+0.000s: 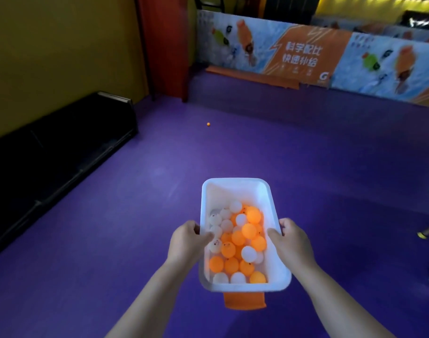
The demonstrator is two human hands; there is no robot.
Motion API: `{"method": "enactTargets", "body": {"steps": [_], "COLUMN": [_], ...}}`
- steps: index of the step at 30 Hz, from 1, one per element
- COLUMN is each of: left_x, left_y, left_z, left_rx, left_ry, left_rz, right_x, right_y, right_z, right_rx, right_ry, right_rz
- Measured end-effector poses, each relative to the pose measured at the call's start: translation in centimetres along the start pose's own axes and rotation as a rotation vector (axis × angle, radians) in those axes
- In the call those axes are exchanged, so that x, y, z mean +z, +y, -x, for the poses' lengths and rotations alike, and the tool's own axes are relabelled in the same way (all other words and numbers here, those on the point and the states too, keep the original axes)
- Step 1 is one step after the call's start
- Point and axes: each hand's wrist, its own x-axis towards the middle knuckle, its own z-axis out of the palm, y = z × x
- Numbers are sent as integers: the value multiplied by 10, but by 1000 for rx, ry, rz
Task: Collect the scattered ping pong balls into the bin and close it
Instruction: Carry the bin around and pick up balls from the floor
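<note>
A white rectangular bin (235,185) is held above the purple floor, open at the top, with several orange and white ping pong balls (238,240) inside. My left hand (188,237) grips its left rim with the thumb over the edge. My right hand (290,240) grips the right rim the same way. An orange piece (244,300) sticks out from under the bin's near end; I cannot tell whether it is the lid. One orange ball (208,124) lies alone on the floor far ahead, left of centre.
A long black bench (62,147) runs along the yellow wall on the left. Printed barrier boards (306,57) close off the far side, with an orange strip (252,76) at their foot. Purple floor spreads between them. A stick-like object (428,231) lies at the right edge.
</note>
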Motion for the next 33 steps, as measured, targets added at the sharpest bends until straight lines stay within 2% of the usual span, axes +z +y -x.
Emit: {"method": "enactTargets", "body": {"steps": [9,20,29,33], "left_x": [33,104,93,74], "left_y": [23,116,144,157], "left_z": [-80,-252,-392,-483], "left_rx": [-81,-175,-252,-219], "left_ry": [-26,-48,41,40], "left_rz": [6,-32,-24,-4], "right_x": [14,8,45,69], "right_y": [8,20,-42,-85], "right_z": [-105,-320,-474,-548], "right_rx": [-8,56,-25,-40], "right_ry": [-91,-181,-275,-259], "right_rz": [18,-14,27,10]}}
